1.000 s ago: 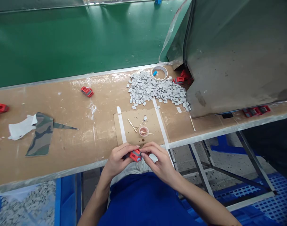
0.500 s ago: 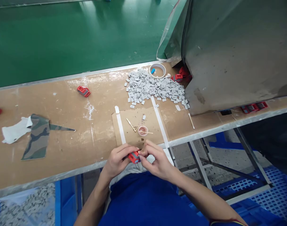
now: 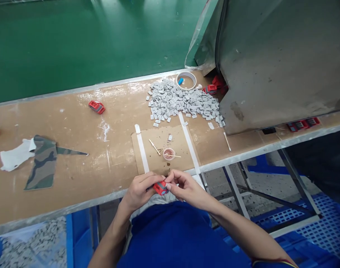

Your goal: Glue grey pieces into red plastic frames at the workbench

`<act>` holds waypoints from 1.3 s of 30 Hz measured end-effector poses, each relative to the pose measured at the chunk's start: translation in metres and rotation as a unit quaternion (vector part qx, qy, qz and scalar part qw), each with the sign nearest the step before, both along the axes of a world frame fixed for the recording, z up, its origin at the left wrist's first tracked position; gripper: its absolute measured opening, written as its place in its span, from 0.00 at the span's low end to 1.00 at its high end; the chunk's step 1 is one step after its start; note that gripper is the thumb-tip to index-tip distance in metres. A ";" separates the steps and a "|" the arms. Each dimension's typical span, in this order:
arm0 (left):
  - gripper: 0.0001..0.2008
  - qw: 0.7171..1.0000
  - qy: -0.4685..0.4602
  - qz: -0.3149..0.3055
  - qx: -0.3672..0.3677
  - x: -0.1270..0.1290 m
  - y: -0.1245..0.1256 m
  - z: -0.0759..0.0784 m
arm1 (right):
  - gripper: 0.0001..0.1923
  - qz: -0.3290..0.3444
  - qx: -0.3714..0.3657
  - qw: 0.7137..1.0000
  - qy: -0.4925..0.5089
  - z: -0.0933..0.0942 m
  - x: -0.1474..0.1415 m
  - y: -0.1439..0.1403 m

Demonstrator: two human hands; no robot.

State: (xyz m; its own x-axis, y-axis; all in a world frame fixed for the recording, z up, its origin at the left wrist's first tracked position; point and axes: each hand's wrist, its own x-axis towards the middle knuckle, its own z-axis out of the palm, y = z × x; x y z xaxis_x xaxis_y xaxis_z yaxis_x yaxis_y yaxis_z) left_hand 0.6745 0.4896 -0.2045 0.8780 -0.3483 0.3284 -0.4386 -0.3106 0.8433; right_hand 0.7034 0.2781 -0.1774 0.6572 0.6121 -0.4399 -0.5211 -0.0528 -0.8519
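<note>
Right now the left hand (image 3: 139, 189) grips a small red part (image 3: 160, 188) at the bench edge while the right hand (image 3: 183, 186) pinches at it, and the heap of grey tags (image 3: 181, 102) suggests plenty remains.

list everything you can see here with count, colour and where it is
small red part: one, red and grey, held between both hands at the near bench edge
grey tabs: a heap, grey, far middle of the bench
tape roll: one, white, behind the heap
small cup: one, pinkish, on the cardboard sheet
loose red part: one, red, far left of the heap
camouflage cloth: one, green-brown, left
metal housing: one, grey, right
left hand: grip on the small red part
right hand: fingertips on it
</note>
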 end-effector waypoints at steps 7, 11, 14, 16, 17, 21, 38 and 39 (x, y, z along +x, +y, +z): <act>0.13 0.996 -0.039 -0.051 0.055 0.000 0.004 -0.003 | 0.28 -0.010 0.033 0.998 0.050 -0.003 -0.007 0.004; 0.14 0.993 -0.070 -0.035 0.092 -0.003 0.005 -0.006 | 0.26 -0.003 0.010 0.999 0.040 -0.005 -0.010 0.004; 0.13 0.992 -0.102 0.002 0.080 -0.007 0.005 -0.006 | 0.20 -0.008 -0.018 0.998 -0.053 -0.002 -0.008 0.003; 0.15 0.993 -0.102 0.034 0.050 -0.011 0.003 -0.004 | 0.16 -0.038 -0.025 0.992 -0.115 0.002 -0.008 0.002; 0.16 0.993 -0.099 0.053 0.034 -0.014 0.001 -0.003 | 0.16 -0.054 -0.023 0.990 -0.131 0.003 -0.009 0.002; 0.19 0.985 -0.096 0.140 -0.033 -0.025 -0.014 -0.003 | 0.22 -0.074 0.017 0.989 -0.126 0.004 -0.020 0.006; 0.03 0.970 0.128 0.161 -0.130 -0.022 -0.025 0.040 | 0.19 -0.116 -0.035 0.926 -0.359 0.017 -0.011 0.000; 0.03 0.970 0.131 0.161 -0.129 -0.020 -0.025 0.041 | 0.19 -0.114 -0.040 0.921 -0.370 0.018 -0.009 0.000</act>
State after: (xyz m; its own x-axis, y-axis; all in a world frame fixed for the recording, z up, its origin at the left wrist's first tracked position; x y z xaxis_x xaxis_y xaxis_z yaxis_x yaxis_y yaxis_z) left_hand 0.6546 0.4645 -0.1631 0.9927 0.0219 0.1188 -0.1138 -0.1592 0.9807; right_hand 0.6940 0.2780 -0.1594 0.9028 0.4056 0.1427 0.1958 -0.0922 -0.9763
